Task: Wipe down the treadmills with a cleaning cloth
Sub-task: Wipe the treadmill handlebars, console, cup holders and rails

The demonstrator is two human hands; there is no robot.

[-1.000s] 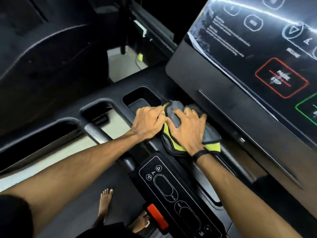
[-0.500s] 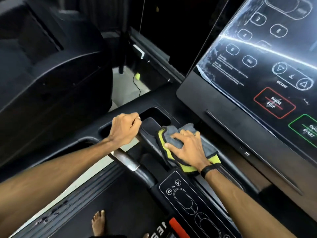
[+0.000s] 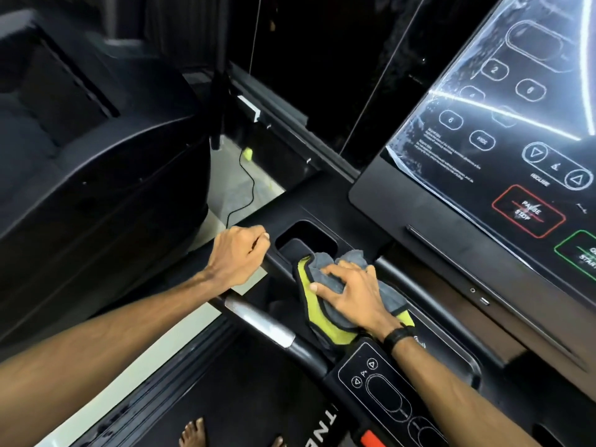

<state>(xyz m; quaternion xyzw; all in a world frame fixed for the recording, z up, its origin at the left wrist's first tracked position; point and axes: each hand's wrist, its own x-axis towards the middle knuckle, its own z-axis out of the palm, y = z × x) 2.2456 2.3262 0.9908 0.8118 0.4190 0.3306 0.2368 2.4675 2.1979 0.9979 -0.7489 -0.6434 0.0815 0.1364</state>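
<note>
Right hand (image 3: 353, 293) lies flat w/ fingers spread, pressing the grey-and-yellow cleaning cloth (image 3: 325, 312) onto the treadmill's lower console ledge, just below the open tray pocket (image 3: 308, 235) and just above the small handlebar keypad (image 3: 383, 395); it pins the cloth by pressure, not a closed grip. Left hand (image 3: 238, 256) is curled shut around the black rail (image 3: 269, 262) to the left of the pocket, prob. for bracing. Main risk, imo: the big touch panel (image 3: 503, 150) sits near the wiping hand, so a wide sweep or a dragged cloth corner could hit a button and maybe start the belt (image 3: 245, 398) while bare feet (image 3: 193, 433) stand on it. The keypad arrows right under the wrist could get pressed the same way. Cloth is bunched, so a fold could snag in the pocket edge or slip off the ledge. Panel glare hides smears, so spots may get missed. Readable text: "PAUSE STOP" in a red box, part of "QUICK START" in green (cut off at the frame edge), "INCLINE" under two arrow buttons, numerals 2, 6, 8. Fine print at the panel's left is too small to read; belt lettering shows only "TNE".
</note>
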